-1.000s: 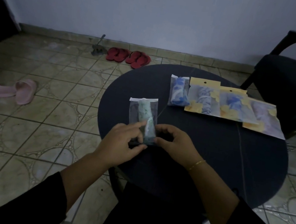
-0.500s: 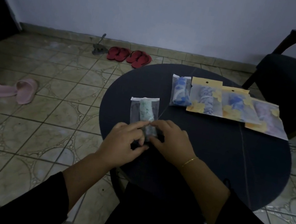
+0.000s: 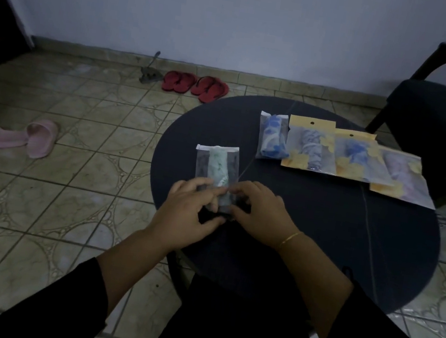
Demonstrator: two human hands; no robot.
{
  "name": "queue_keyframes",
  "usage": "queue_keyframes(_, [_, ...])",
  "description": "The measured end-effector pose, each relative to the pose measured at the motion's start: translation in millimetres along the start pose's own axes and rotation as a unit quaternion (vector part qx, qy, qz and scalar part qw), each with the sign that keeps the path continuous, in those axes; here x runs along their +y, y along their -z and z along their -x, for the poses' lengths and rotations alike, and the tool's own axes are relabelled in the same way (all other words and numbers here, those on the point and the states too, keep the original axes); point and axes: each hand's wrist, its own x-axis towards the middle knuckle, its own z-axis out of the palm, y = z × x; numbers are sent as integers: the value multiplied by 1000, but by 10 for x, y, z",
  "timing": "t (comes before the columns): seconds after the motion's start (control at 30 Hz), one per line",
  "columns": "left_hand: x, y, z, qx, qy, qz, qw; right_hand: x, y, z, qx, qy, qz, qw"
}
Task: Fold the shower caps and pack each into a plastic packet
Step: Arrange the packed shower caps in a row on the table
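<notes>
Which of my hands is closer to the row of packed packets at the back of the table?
Right. Your right hand sits below the row of packed packets, toward its left end; your left hand is farther left. Both grip the clear packet.

Green cap (image 3: 218,165) inside clear packet (image 3: 216,167)

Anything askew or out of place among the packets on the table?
Slightly: the rightmost packet lies tilted and overlaps its neighbour. Both hands hold the green cap's packet. Nothing spilled or damaged.
</notes>
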Motion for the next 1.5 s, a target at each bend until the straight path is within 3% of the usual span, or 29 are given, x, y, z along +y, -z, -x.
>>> queue_keyframes(0.17, [-20,-3,-32,-35,43,64,996,116,142,99,-57,-28,-175,983])
queue_keyframes(0.27, [-15,17,-56,-46,35,80,995,140,132,86,-74,-31,-141,987])
queue_keyframes(0.43, [-41,12,-101,-29,45,105,993,29,87,29,-11,-57,-120,991])
queue_keyframes(0.7, [-27,-5,-121,-19,69,128,989,-29,14,-93,4,-104,-99,990])
queue_keyframes(0.9, [-13,115,-169,-104,153,200,962,-25,8,-168,-18,-142,-116,983])
queue_keyframes(1.23, [-18,250,-140,-203,129,194,951,-17,-6,-138,15,-143,-140,980])
queue_keyframes(1.4, [-45,242,-118,-178,104,163,965,-46,22,-118,-16,-136,-79,987])
queue_keyframes(1.5, [-32,232,-119,-77,192,161,965,-43,22,-92,-23,-132,-60,989])
